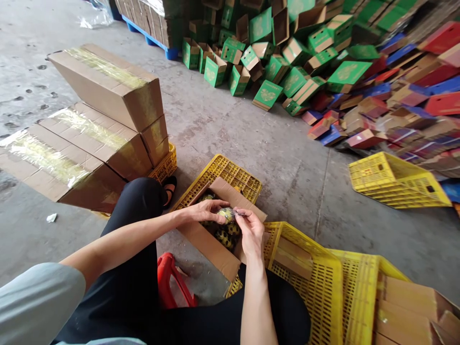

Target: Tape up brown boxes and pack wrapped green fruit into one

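Note:
An open cardboard box (212,249) stands between my knees on an upturned yellow crate (235,175). Several yellow pieces with dark spots (224,237) lie inside it, looking like wrapped fruit. Over the box, my left hand (206,211) is closed round a yellow-green wrapped fruit (227,215) with a shiny covering. From the other side, my right hand (250,229) pinches the gathered end of its wrapping with thumb and fingertips. The fingers partly hide the fruit, and its exact kind is unclear.
Taped cartons (108,81) are stacked at left. Yellow crates (312,282) holding cardboard stand by my right leg, and another yellow crate (395,179) lies farther right. A red stool (170,278) is below me. Green boxes (268,93) and red and blue boxes (406,105) are heaped behind.

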### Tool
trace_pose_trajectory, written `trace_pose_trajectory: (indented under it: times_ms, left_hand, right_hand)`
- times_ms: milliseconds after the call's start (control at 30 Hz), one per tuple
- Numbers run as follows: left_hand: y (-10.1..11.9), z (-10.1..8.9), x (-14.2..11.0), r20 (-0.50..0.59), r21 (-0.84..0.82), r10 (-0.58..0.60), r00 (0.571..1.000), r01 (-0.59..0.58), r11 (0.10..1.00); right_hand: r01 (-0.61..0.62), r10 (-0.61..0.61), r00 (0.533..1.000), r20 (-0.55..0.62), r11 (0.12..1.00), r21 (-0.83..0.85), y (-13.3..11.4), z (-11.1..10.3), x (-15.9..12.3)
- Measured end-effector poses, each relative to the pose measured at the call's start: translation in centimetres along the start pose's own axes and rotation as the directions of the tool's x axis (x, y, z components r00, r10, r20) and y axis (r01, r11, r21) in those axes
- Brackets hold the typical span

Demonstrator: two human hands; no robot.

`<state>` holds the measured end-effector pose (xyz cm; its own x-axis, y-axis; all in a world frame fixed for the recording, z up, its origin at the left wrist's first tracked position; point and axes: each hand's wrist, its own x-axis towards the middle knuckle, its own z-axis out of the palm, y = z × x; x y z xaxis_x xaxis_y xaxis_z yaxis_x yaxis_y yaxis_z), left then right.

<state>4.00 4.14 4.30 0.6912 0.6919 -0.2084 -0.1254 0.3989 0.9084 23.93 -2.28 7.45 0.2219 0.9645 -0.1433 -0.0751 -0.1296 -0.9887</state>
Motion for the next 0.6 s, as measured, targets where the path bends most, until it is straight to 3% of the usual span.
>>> trace_pose_trajectory:
  times_ms: [200,300,367,433,500,600]
  left_hand:
    - [2.0,-0.4,-0.6,-0.096,0.086,0.041,0.995,-0.033,0.996]
    - [3.6,-0.7,-1.4,-0.085,0.319,0.180,0.980,-0.145,0.937]
    - [4.1,-0.9,-1.9,-0.048,0.558,0.292,0.955,-0.216,0.801]
    - [3.9,-1.1,-2.1,-0.033,0.774,0.361,0.932,-0.205,0.599]
    - [3.2,-1.1,-2.1,-0.041,0.902,0.401,0.915,-0.139,0.408]
    - [2.0,-0.9,-2.0,-0.009,0.967,0.434,0.901,-0.102,0.233]
  right_hand:
    - [-0.069,0.069,0.992,-0.107,0.998,0.001,-0.2,-1.0,0.4]
    - [-0.125,0.110,0.989,-0.101,0.979,-0.160,0.8,-2.3,0.7]
    - [-0.090,0.079,0.996,-0.047,0.930,-0.356,1.5,-2.9,0.8]
    - [-0.041,0.053,0.999,0.005,0.821,-0.569,2.1,-3.1,0.6]
    - [-0.012,0.101,0.993,0.064,0.617,-0.787,2.3,-3.0,0.2]
    - [0.044,0.229,0.965,0.129,0.340,-0.939,2.2,-2.6,-0.2]
